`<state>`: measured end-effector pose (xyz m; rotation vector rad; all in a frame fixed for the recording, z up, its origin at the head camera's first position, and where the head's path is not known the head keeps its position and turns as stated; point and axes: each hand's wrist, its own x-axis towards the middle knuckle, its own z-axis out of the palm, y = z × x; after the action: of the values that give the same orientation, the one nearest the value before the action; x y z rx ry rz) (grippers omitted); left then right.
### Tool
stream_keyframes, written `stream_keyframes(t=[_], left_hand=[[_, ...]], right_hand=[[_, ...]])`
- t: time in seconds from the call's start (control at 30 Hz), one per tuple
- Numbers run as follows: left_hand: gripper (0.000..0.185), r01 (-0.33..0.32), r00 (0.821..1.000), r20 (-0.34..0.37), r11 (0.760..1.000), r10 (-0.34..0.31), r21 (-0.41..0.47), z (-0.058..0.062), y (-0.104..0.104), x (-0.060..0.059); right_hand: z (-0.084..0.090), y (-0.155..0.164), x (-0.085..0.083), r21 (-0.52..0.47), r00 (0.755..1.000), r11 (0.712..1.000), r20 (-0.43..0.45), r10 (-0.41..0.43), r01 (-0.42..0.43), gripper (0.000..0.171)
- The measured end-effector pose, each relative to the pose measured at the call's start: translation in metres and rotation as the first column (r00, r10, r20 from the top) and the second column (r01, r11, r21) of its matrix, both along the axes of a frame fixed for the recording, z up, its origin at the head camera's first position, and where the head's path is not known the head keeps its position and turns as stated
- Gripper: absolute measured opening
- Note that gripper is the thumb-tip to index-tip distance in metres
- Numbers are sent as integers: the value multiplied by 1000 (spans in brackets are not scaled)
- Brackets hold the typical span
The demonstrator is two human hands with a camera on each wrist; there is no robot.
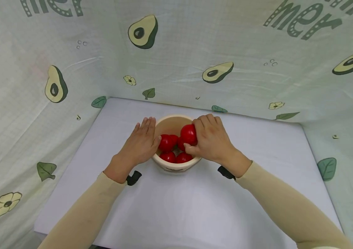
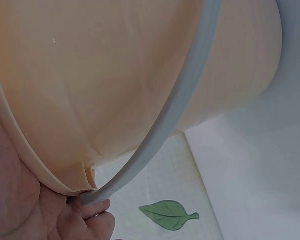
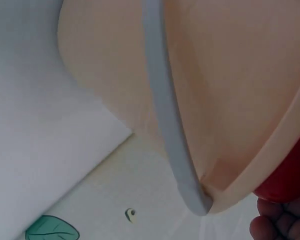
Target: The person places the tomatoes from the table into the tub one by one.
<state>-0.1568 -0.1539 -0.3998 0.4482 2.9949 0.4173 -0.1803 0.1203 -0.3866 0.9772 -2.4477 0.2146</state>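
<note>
A cream bucket (image 1: 176,167) with a grey handle (image 2: 177,107) stands on the white table, holding several shiny red balls (image 1: 168,157). My left hand (image 1: 139,142) lies along the bucket's left rim, fingers straight and thumb reaching over the edge beside a red ball. In the left wrist view, its palm is against the rim near the handle's end. My right hand (image 1: 211,140) grips an upper red ball (image 1: 188,133) at the right rim, thumb in front and fingers behind. The right wrist view shows fingertips right under a red ball (image 3: 285,177) at the rim.
The white table (image 1: 195,207) stretches around the bucket. A pale cloth (image 1: 176,52) printed with avocados, leaves and flowers hangs behind the table and along both sides. A black strap (image 1: 226,172) shows at the right wrist, another (image 1: 134,178) at the left.
</note>
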Motion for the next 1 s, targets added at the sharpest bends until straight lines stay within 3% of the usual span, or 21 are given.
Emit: stream_keyframes(t=[0.23,0.43,0.67,1.0], left_hand=[[73,5,1000,3,1000,-5,-6,0,0,-1],[72,2,1000,9,1000,-2,-12,1,1,-1],[72,0,1000,11,1000,1,-6,1,2,-1],[73,-4,1000,23,1000,3,20,-3,-1,-2]], right_hand=[[-8,-11,7,51,996,998,84,32,-36,62],[-11,-12,9,92,992,995,127,26,-37,73],[-13,-7,13,99,980,995,192,-42,24,74],[-19,1,16,55,937,990,320,-143,132,86]])
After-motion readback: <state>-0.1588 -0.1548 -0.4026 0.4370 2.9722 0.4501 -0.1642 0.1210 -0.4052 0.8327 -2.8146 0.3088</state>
